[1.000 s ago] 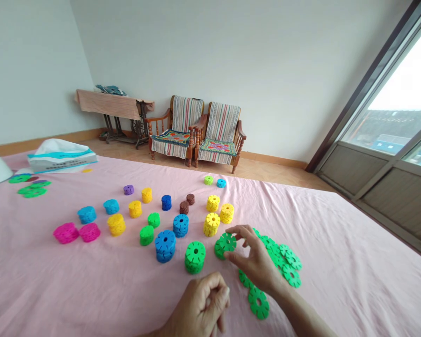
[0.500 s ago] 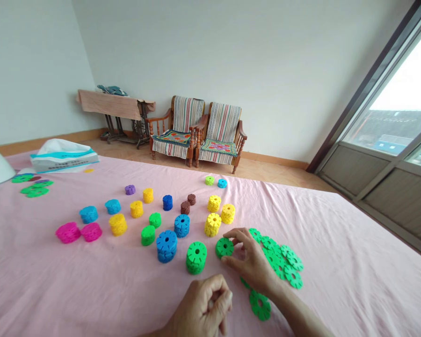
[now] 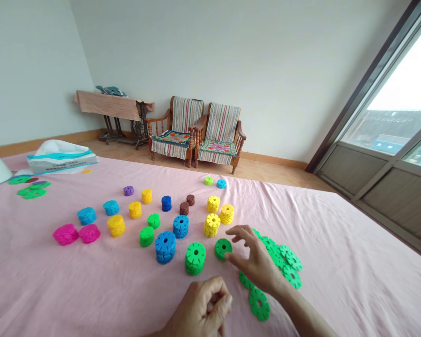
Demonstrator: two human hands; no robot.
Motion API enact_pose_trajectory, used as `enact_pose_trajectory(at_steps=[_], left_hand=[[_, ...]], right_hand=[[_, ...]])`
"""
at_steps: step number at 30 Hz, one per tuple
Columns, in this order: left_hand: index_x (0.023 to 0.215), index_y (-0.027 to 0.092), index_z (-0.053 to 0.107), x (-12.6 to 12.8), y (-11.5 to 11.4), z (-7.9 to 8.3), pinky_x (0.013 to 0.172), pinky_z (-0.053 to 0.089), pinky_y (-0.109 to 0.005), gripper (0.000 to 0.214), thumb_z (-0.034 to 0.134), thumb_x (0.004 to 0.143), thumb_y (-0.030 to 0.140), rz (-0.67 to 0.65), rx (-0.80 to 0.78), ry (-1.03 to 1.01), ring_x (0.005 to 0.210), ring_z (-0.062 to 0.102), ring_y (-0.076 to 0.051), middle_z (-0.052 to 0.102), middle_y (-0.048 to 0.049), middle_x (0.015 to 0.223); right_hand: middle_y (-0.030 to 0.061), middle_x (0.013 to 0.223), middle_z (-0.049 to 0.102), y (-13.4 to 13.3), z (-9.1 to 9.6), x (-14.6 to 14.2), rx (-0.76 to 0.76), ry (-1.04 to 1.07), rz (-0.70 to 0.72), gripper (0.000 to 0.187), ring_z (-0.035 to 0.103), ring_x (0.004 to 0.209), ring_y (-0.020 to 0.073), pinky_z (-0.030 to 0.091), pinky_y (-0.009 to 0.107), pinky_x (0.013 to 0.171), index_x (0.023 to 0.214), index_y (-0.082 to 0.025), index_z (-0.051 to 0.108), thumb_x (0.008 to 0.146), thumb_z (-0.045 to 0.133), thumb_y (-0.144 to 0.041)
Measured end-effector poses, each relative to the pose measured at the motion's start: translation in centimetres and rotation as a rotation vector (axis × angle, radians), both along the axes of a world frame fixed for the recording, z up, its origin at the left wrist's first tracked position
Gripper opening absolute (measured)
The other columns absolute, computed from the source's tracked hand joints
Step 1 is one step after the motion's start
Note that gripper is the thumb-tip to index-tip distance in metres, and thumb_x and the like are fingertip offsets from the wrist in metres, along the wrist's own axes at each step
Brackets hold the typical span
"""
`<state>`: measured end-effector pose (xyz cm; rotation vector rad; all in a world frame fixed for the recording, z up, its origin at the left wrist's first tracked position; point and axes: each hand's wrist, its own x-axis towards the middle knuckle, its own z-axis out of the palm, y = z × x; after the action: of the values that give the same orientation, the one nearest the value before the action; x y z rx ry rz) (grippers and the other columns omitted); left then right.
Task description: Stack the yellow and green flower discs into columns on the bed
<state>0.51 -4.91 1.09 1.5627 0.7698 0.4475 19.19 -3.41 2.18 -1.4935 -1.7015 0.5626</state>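
Observation:
My right hand (image 3: pixel 254 257) is open beside a short stack of green notched discs (image 3: pixel 223 249), its thumb and fingers spread; the thumb tip is close to the stack's edge. Under and beyond that hand lie loose green flower-shaped discs (image 3: pixel 291 271), partly hidden by it. My left hand (image 3: pixel 205 306) rests closed near the front, fingers curled, with nothing visible in it. A taller green stack (image 3: pixel 195 258) stands just beyond the left hand. To its left are blue stacks (image 3: pixel 165 247), and behind it are yellow stacks (image 3: pixel 211 225).
Further left stand pink stacks (image 3: pixel 66 234), light blue stacks (image 3: pixel 86 216) and small green stacks (image 3: pixel 146 237). Brown stacks (image 3: pixel 184 208) sit toward the back. A tissue pack (image 3: pixel 61 161) lies far left on the pink cloth (image 3: pixel 91 290). Two wooden chairs (image 3: pixel 219 135) stand beyond.
My right hand has opened a little and drawn back slightly to the right from the short green stack. My left hand stays closed in place. The view has shifted slightly.

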Motion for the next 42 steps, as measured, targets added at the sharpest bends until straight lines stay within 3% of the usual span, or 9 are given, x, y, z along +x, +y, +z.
enact_pose_trajectory(at_steps=[4, 9, 12, 18, 27, 30, 33, 38, 42], left_hand=[[0.072, 0.019, 0.044, -0.1, -0.1, -0.1, 0.04, 0.027, -0.018, 0.054, 0.042, 0.083, 0.072, -0.007, -0.007, -0.002, 0.037, 0.037, -0.005, 0.049, 0.0053, 0.053], [0.07, 0.019, 0.045, -0.1, -0.1, 0.1, 0.04, 0.028, -0.017, 0.048, 0.048, 0.085, 0.065, -0.009, -0.007, -0.039, 0.038, 0.038, -0.005, 0.048, 0.0062, 0.053], [0.07, 0.019, 0.044, -0.1, -0.1, 0.2, 0.04, 0.028, -0.016, 0.046, 0.049, 0.085, 0.063, 0.001, 0.005, -0.051, 0.038, 0.038, -0.005, 0.048, 0.0064, 0.053], [0.071, 0.019, 0.043, -0.1, 0.0, 0.1, 0.041, 0.03, -0.016, 0.041, 0.047, 0.088, 0.057, -0.026, 0.029, -0.001, 0.039, 0.039, -0.005, 0.048, 0.0057, 0.054], [0.071, 0.019, 0.043, -0.1, 0.0, -0.2, 0.042, 0.03, -0.017, 0.041, 0.049, 0.087, 0.056, -0.046, 0.023, 0.005, 0.043, 0.043, -0.007, 0.047, 0.0051, 0.054], [0.07, 0.019, 0.043, -0.1, 0.0, 0.0, 0.042, 0.03, -0.017, 0.045, 0.051, 0.085, 0.06, -0.029, 0.008, -0.007, 0.044, 0.044, -0.007, 0.048, 0.0047, 0.054], [0.071, 0.019, 0.045, -0.1, -0.1, 0.0, 0.039, 0.028, -0.017, 0.051, 0.048, 0.082, 0.069, -0.011, -0.029, -0.019, 0.041, 0.041, -0.006, 0.05, 0.004, 0.055], [0.084, 0.018, 0.047, -0.3, 0.0, -0.7, 0.035, 0.023, -0.015, 0.062, 0.042, 0.077, 0.079, 0.035, -0.14, -0.098, 0.035, 0.036, -0.005, 0.052, 0.0047, 0.053], [0.088, 0.02, 0.043, -0.3, 0.2, -1.2, 0.033, 0.024, -0.014, 0.059, 0.039, 0.08, 0.078, 0.063, -0.203, -0.183, 0.034, 0.038, -0.005, 0.053, 0.005, 0.054]], right_hand=[[0.0061, 0.102, 0.059, 0.7, -0.6, 3.2, 0.073, -0.069, -0.187, 0.023, 0.061, 0.089, 0.0205, 0.047, 0.037, 0.079, 0.101, -0.021, 0.061, 0.082, 0.059, -0.033], [0.0075, 0.105, 0.062, 1.4, -3.1, 7.2, 0.039, -0.3, -0.354, 0.029, 0.06, 0.093, 0.0251, 0.043, 0.044, 0.084, 0.103, -0.021, 0.063, 0.075, 0.062, -0.031], [0.0079, 0.107, 0.063, 1.4, -3.9, 8.0, -0.024, -0.388, -0.346, 0.034, 0.059, 0.098, 0.0274, 0.039, 0.045, 0.086, 0.105, -0.022, 0.064, 0.074, 0.066, -0.033], [0.0054, 0.096, 0.062, 1.6, -3.9, 7.9, -0.047, -0.417, -0.292, 0.023, 0.059, 0.093, 0.0245, 0.039, 0.042, 0.086, 0.097, -0.022, 0.066, 0.077, 0.065, -0.033], [0.0036, 0.084, 0.063, 1.8, -3.9, 8.0, -0.059, -0.302, -0.239, 0.009, 0.06, 0.081, 0.0204, 0.045, 0.035, 0.074, 0.082, -0.02, 0.064, 0.077, 0.06, -0.026], [0.0046, 0.079, 0.063, 1.8, -3.5, 7.7, 0.003, -0.233, -0.245, 0.018, 0.06, 0.073, 0.0193, 0.046, 0.033, 0.069, 0.081, -0.02, 0.068, 0.085, 0.052, -0.028], [0.0058, 0.085, 0.063, 1.1, -1.9, 6.4, 0.111, -0.183, -0.145, 0.022, 0.06, 0.076, 0.0182, 0.048, 0.031, 0.068, 0.091, -0.021, 0.071, 0.09, 0.05, -0.029], [0.0053, 0.096, 0.06, -1.3, 1.3, 2.4, 0.143, -0.18, 0.235, 0.03, 0.06, 0.084, 0.0152, 0.049, 0.028, 0.072, 0.11, -0.026, 0.068, 0.09, 0.048, -0.013], [0.0062, 0.098, 0.058, -2.5, 1.8, 0.0, 0.212, -0.259, 0.331, 0.046, 0.059, 0.086, 0.0161, 0.05, 0.029, 0.073, 0.116, -0.026, 0.064, 0.084, 0.044, -0.001]])
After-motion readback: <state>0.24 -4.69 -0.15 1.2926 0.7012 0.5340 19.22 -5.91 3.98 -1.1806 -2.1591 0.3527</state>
